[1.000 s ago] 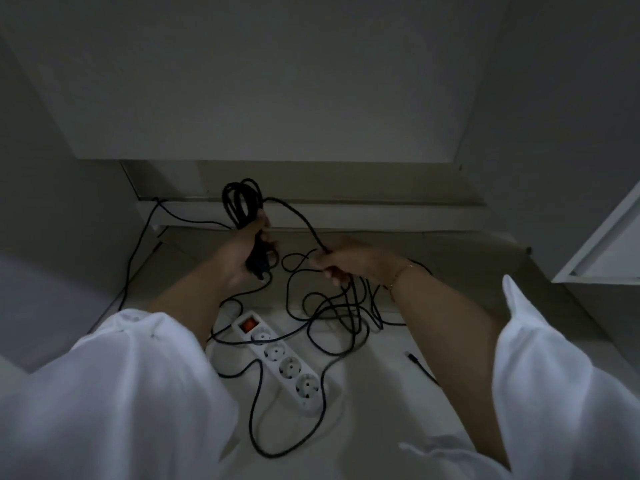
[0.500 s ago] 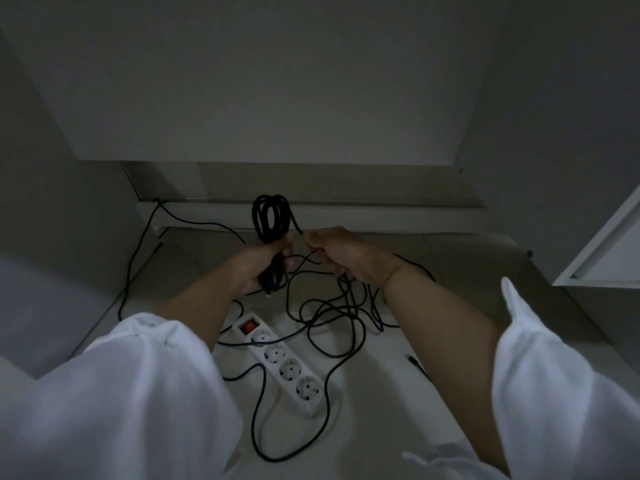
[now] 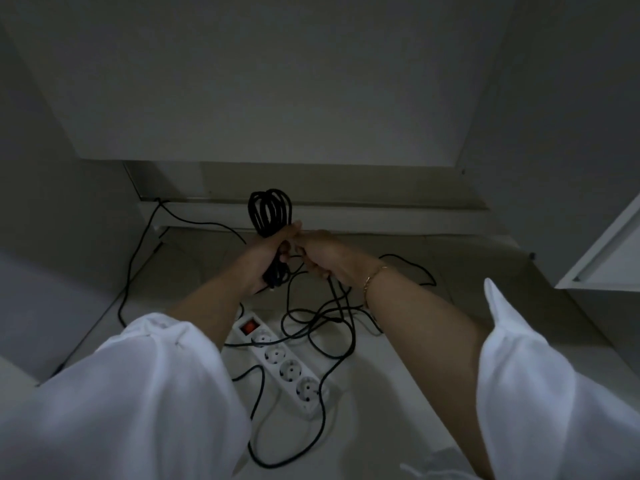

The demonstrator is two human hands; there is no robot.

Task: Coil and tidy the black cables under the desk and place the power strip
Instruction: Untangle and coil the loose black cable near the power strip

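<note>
Black cable coil [image 3: 270, 211] in left hand [image 3: 266, 256], loose cables [image 3: 337, 301] crossing white power strip [image 3: 290, 368]

I have just a single view, from the head camera, wide-angle, looking forward and steeply down at the pale floor [image 3: 398, 420]. It sits close: both white sleeves [image 3: 121, 393] fill the bottom corners, the left hand [image 3: 265, 258] and right hand [image 3: 327, 256] meet mid-frame on the black cables [image 3: 270, 211], and the back panel [image 3: 277, 81] fills the top.
</note>
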